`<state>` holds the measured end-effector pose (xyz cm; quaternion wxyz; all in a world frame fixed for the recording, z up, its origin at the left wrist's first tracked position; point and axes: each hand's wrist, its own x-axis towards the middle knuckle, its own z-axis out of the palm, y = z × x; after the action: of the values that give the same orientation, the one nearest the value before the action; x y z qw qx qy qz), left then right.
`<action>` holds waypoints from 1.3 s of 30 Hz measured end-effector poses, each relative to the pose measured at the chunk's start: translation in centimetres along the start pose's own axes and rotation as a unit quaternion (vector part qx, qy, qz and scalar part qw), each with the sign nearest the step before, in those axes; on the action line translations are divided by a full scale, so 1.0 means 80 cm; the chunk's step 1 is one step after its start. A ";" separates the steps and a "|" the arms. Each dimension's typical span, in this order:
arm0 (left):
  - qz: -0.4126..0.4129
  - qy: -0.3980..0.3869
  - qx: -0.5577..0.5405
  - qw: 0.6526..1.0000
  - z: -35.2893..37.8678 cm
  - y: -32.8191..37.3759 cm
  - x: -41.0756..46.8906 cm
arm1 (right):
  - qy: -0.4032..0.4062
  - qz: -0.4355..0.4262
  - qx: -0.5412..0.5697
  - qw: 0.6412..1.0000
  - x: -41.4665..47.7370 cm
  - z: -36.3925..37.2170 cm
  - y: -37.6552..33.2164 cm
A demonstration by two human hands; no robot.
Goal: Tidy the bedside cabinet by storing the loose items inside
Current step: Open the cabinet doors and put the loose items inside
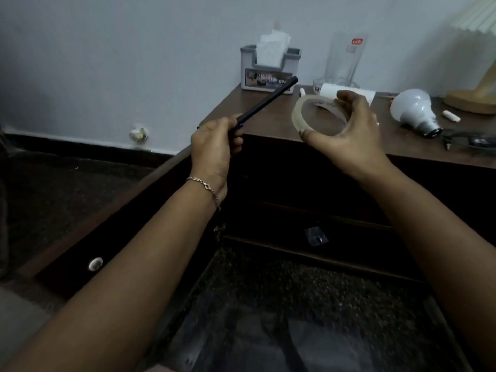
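While the left hand [214,143] is curling its fingers round the lower end of a black pen [268,102], the shaft is slanting up and to the right out of the fist, and its far tip is showing in front of the tissue box [269,73]. The right hand [351,140] is gripping a ring of clear tape [298,116], with the thumb hooking the near rim and the fingers curving over the far rim. Most of the ring is standing out to the left of the palm. Both hands are hovering at the front edge of the cabinet top [389,140], well apart from each other, with the pen and the tape not touching.

On the top, a white tube [346,91] is lying just behind the tape, in front of a clear glass [343,60]. A light bulb [413,111] is lying on its side to the right of the hand, near a small white piece [451,116], a dark cable [469,140] and a lamp base [472,100]. The cabinet door [134,224] is standing open to the left, under the left forearm, and the inside is showing dark below both hands. A bracelet [206,187] is hanging round the left wrist.
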<state>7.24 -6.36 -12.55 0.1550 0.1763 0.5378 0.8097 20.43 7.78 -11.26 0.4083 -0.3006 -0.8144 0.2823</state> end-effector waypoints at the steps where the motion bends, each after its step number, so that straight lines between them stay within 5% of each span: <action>1: -0.011 0.016 -0.009 1.000 -0.008 -0.004 -0.008 | -0.006 -0.019 0.007 1.000 -0.015 0.002 0.000; 9: -0.082 0.059 0.050 0.994 -0.061 -0.065 -0.060 | -0.076 -0.156 -0.048 0.984 -0.110 0.025 0.039; 18: -0.186 0.029 0.141 0.972 -0.069 -0.145 -0.047 | -0.121 -0.031 -0.105 0.987 -0.112 0.061 0.107; 31: -0.138 0.011 0.296 0.945 -0.005 -0.184 0.027 | -0.088 0.049 -0.105 0.989 -0.060 0.089 0.167; 35: -0.072 0.017 0.406 0.911 0.012 -0.185 0.044 | -0.085 0.057 -0.104 0.989 -0.051 0.092 0.175; 39: 0.034 -0.030 0.567 0.822 0.019 -0.188 0.041 | -0.088 0.066 -0.101 0.989 -0.043 0.096 0.183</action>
<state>5.90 1.97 -25.56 0.0154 0.2755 0.8909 0.3608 19.50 13.35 -27.17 0.2831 -0.3676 -0.8498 0.2501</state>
